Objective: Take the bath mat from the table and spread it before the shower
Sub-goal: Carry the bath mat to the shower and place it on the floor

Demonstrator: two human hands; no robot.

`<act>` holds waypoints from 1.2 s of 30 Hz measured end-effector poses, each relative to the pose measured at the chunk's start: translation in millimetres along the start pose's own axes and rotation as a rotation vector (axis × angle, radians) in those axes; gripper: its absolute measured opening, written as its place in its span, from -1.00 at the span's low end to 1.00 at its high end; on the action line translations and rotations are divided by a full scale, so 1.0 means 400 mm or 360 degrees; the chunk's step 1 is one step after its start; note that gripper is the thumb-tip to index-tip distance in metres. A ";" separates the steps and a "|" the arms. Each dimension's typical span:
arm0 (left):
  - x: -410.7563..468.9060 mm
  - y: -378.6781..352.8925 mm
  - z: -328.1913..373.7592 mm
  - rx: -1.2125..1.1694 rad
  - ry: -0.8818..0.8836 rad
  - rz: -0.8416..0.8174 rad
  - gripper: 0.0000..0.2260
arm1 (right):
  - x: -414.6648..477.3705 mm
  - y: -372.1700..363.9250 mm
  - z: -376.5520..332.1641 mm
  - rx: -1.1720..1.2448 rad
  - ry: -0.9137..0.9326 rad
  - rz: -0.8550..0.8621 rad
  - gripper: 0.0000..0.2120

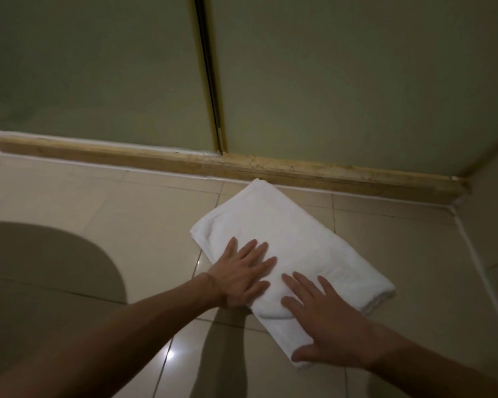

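A white bath mat [273,225] lies folded on the beige tiled floor, slanting from the shower's threshold toward me. Its far corner touches the worn wooden sill [270,168] under the frosted shower doors [328,81]. My left hand [242,271] rests flat on the mat's left side with fingers spread and straight. My right hand [325,323] lies flat on the mat's near end, fingers spread, thumb at the near edge. Neither hand grips the cloth.
The tiled floor [127,214] stretches left of the mat, with a rounded dark shadow [41,262] over it. A wall [495,225] closes the right side, meeting the sill at a corner. A dark gap [210,81] runs between the two door panels.
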State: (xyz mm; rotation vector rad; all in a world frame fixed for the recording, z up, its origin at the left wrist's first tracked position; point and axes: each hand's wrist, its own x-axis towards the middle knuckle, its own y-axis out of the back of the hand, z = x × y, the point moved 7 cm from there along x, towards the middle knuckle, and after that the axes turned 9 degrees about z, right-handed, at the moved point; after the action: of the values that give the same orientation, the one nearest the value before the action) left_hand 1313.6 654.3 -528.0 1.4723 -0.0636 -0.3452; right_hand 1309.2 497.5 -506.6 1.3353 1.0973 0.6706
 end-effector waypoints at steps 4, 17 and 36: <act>-0.007 0.002 -0.007 0.0060 0.0062 -0.0028 -0.45 | 0.022 0.015 -0.007 -0.0055 -0.0086 0.0058 -0.33; -0.065 0.062 -0.086 -0.0017 0.0312 0.0009 -0.48 | 0.111 0.017 -0.100 0.0091 -0.0197 0.0330 -0.67; -0.097 -0.020 0.003 -0.0112 0.0110 -0.0212 -0.43 | -0.005 0.057 -0.139 -0.0066 0.0301 0.0513 -0.65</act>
State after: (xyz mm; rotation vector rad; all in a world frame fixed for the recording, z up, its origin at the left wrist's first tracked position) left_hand 1274.9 663.1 -529.4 1.4208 0.1013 -0.4001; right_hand 1263.0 522.8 -477.9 1.4498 1.0185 1.0694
